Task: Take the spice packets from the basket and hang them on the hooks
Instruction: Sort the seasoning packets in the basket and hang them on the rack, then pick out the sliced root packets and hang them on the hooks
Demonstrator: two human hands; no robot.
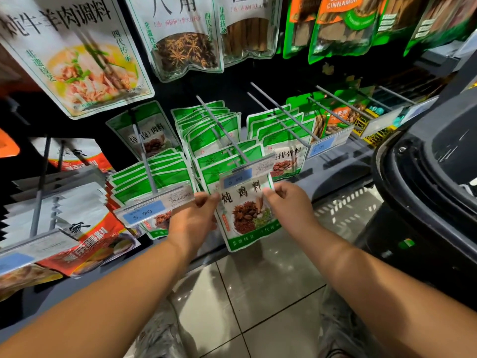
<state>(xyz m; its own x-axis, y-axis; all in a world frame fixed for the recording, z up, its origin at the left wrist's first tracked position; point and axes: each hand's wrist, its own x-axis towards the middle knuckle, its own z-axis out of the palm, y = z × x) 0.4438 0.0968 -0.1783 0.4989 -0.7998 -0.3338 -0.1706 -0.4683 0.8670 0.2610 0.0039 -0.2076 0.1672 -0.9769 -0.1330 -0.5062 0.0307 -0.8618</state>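
both hands (192,219) pinching spice packet (247,215)

I see a glossy, crinkled green-and-white plastic spice packet (245,215) near centre, matt grey metal hook rods (222,129) farther back, shiny clear plastic price holders (154,205) left, and smooth, reflective grey floor tiles (258,280) nearest.

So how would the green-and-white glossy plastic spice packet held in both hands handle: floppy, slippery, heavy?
The green-and-white glossy plastic spice packet probably flexes easily: it is a thin pouch, pinched at both side edges by the left hand and right hand. Its shiny film looks somewhat slippery. It seems light, since fingertips alone hold it.
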